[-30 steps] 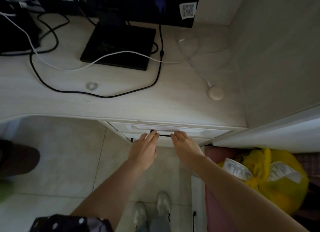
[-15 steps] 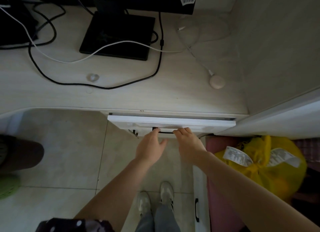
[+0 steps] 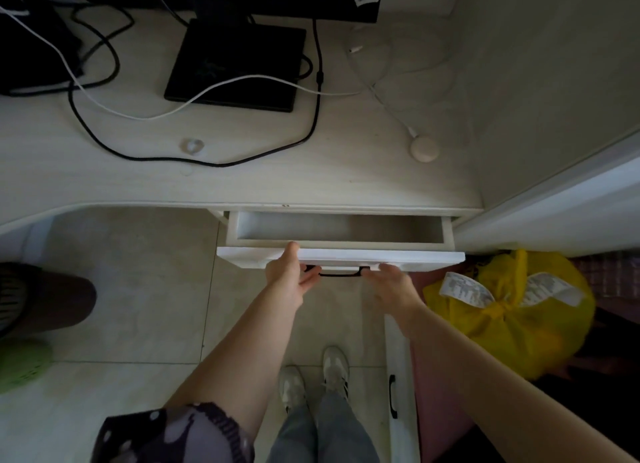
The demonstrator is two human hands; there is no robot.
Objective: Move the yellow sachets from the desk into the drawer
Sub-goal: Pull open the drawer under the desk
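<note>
No yellow sachets show anywhere on the desk (image 3: 242,185) as far as this view goes, so can't say where they lie; only yellow thing is a tied bag (image 3: 502,310) w/ paper slips, on the floor just right of the right hand, and that's prob not them. Drawer (image 3: 339,255) is partly out from under the desk edge, straight ahead of both hands; what shows of its inside looks bare. Left hand (image 3: 289,277) has its thumb up over the top lip of the drawer front, fingers below near the dark handle (image 3: 341,274); seems to grasp the front, though whether the fingers curl round the handle I can't tell. Right hand (image 3: 391,282) is blurred at the handle's right end, fingers tucked under the front; grip or mere touch, can't tell. Step in hand, I'd judge: pulling the drawer open. To do it well, pull evenly w/ both hands, straight toward the body, so it doesn't skew on its runners, and stop short of full travel. Beyond the hands lie cables (image 3: 194,158), a monitor base (image 3: 235,64) and a small round puck (image 3: 424,149).
</note>
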